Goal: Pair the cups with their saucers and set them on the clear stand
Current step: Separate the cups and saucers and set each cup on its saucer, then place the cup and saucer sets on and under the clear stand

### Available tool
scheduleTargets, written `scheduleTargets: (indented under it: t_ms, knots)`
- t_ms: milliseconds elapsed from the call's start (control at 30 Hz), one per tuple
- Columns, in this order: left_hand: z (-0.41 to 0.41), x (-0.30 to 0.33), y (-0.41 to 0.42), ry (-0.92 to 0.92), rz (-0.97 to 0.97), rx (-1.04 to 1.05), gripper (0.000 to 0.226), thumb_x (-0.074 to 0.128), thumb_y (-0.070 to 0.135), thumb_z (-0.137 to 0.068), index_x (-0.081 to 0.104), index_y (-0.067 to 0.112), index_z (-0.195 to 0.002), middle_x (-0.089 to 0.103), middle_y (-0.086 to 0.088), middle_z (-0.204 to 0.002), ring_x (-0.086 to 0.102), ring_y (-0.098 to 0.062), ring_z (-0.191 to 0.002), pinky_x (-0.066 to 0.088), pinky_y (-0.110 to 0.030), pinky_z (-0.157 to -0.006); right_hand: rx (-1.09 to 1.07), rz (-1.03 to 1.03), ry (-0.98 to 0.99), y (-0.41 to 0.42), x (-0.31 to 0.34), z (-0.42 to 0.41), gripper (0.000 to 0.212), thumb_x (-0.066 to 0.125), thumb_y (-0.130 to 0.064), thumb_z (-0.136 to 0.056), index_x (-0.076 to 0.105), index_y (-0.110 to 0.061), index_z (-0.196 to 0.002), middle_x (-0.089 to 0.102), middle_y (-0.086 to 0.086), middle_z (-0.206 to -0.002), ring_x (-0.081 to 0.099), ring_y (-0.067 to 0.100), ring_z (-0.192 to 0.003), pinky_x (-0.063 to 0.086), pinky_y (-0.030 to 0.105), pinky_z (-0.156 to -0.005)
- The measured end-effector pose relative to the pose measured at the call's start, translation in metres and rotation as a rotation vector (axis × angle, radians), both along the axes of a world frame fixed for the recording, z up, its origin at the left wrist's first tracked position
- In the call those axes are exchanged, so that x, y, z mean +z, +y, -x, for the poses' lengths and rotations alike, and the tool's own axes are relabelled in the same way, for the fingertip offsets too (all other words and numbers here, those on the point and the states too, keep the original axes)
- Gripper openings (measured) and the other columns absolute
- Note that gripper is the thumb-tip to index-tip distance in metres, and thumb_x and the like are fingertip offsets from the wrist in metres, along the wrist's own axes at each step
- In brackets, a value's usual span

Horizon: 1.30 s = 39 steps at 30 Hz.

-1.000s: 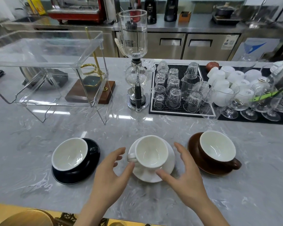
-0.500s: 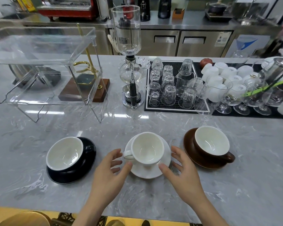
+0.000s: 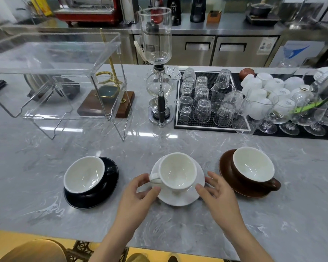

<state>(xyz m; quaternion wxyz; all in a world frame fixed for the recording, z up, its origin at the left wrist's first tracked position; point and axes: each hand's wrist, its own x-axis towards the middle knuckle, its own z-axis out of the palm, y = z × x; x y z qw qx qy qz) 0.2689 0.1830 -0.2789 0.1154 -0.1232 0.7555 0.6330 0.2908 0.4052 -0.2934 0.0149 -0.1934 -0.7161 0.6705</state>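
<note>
Left hand (image 3: pixel 138 193) covers the near-left rim of the white saucer (image 3: pixel 180 197), so where its fingertips meet the china can't be told. Right hand (image 3: pixel 219 193) hides the saucer's right edge the same way. The white cup (image 3: pixel 178 170) masks the saucer's middle. Black cup (image 3: pixel 84 174) hides most of its saucer (image 3: pixel 95 197); no handle shows. Both forearms run off the bottom edge. Far right, the stemmed glasses (image 3: pixel 291 118) blur and are cut by the frame.

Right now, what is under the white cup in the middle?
The white ceramic cup sits on a white round saucer. The saucer's centre is covered by the cup, so anything there cannot be seen.
</note>
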Motion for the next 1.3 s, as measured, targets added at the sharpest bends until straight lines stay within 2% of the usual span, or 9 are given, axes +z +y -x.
scheduleTargets:
  t_ms: [267, 400, 533, 667, 733, 833, 1100, 1200, 1300]
  knots:
    - [0.007, -0.004, 0.0, -0.075, -0.178, 0.069, 0.043, 0.075, 0.015, -0.089, 0.061, 0.016, -0.129, 0.068, 0.0, -0.123, 0.075, -0.015, -0.101, 0.062, -0.029, -0.081, -0.019, 0.006, -0.057, 0.003, -0.003, 0.004, 0.052, 0.073, -0.023, -0.087, 0.05, -0.021, -0.134, 0.064, -0.005, -0.117, 0.071, 0.007, -0.093, 0.057, 0.027, -0.08]
    - [0.013, -0.004, 0.002, -0.109, -0.183, 0.086, 0.044, 0.076, 0.022, -0.088, 0.06, 0.017, -0.129, 0.066, -0.005, -0.121, 0.074, -0.019, -0.1, 0.062, -0.029, -0.079, -0.02, 0.007, -0.083, 0.003, 0.001, 0.012, 0.05, 0.07, -0.03, -0.089, 0.049, -0.022, -0.133, 0.06, -0.007, -0.113, 0.071, 0.02, -0.097, 0.059, 0.025, -0.07]
    - [0.021, -0.001, 0.007, -0.13, -0.165, 0.084, 0.052, 0.078, 0.032, -0.086, 0.057, 0.017, -0.132, 0.065, -0.008, -0.12, 0.073, -0.022, -0.098, 0.063, -0.032, -0.073, -0.027, -0.042, -0.088, 0.002, 0.005, 0.023, 0.061, 0.071, -0.044, -0.084, 0.052, -0.018, -0.136, 0.063, -0.006, -0.114, 0.068, 0.015, -0.1, 0.058, 0.042, -0.088]
    - [0.03, -0.002, 0.01, -0.156, -0.153, 0.096, 0.067, 0.083, 0.037, -0.078, 0.054, 0.015, -0.135, 0.066, -0.01, -0.118, 0.072, -0.026, -0.1, 0.065, -0.038, -0.073, -0.002, -0.044, -0.091, 0.005, 0.011, 0.035, 0.058, 0.072, -0.042, -0.084, 0.054, -0.018, -0.133, 0.065, -0.003, -0.114, 0.062, 0.004, -0.098, 0.052, 0.026, -0.081]
    - [0.032, -0.003, 0.009, -0.164, -0.165, 0.099, 0.068, 0.085, 0.033, -0.077, 0.053, 0.013, -0.135, 0.067, -0.012, -0.117, 0.074, -0.028, -0.097, 0.065, -0.041, -0.073, 0.024, -0.032, -0.106, 0.009, 0.012, 0.039, 0.057, 0.074, -0.04, -0.083, 0.056, -0.017, -0.132, 0.065, 0.001, -0.115, 0.063, 0.007, -0.1, 0.052, 0.027, -0.08]
    - [0.034, -0.003, 0.009, -0.162, -0.183, 0.116, 0.064, 0.087, 0.028, -0.076, 0.055, 0.011, -0.13, 0.069, -0.015, -0.113, 0.075, -0.029, -0.092, 0.065, -0.043, -0.072, 0.036, -0.006, -0.123, 0.012, 0.011, 0.042, 0.064, 0.078, -0.041, -0.078, 0.055, -0.017, -0.133, 0.068, 0.004, -0.113, 0.065, 0.018, -0.103, 0.055, 0.042, -0.091]
    - [0.037, 0.005, 0.014, -0.104, -0.138, 0.163, 0.076, 0.088, 0.042, -0.045, 0.058, 0.013, -0.108, 0.071, -0.02, -0.105, 0.075, -0.038, -0.081, 0.062, -0.042, -0.059, 0.048, -0.007, -0.117, 0.013, 0.014, 0.046, 0.069, 0.083, -0.045, -0.07, 0.055, -0.021, -0.128, 0.072, 0.006, -0.107, 0.068, 0.023, -0.102, 0.056, 0.053, -0.091]
    - [0.037, 0.013, 0.01, -0.067, -0.121, 0.174, 0.073, 0.089, 0.04, -0.046, 0.058, 0.011, -0.106, 0.07, -0.022, -0.104, 0.075, -0.037, -0.082, 0.064, -0.048, -0.061, 0.042, -0.003, -0.094, 0.012, 0.02, 0.048, 0.063, 0.084, -0.04, -0.07, 0.056, -0.022, -0.124, 0.072, 0.006, -0.104, 0.068, 0.023, -0.1, 0.055, 0.054, -0.092]
    - [0.038, 0.023, 0.001, -0.024, -0.125, 0.2, 0.055, 0.093, 0.022, -0.063, 0.057, 0.009, -0.102, 0.068, -0.025, -0.103, 0.074, -0.035, -0.081, 0.063, -0.045, -0.06, 0.051, 0.012, -0.079, 0.006, 0.032, 0.052, 0.061, 0.085, -0.039, -0.071, 0.056, -0.022, -0.122, 0.07, 0.008, -0.105, 0.069, 0.025, -0.098, 0.057, 0.052, -0.088]
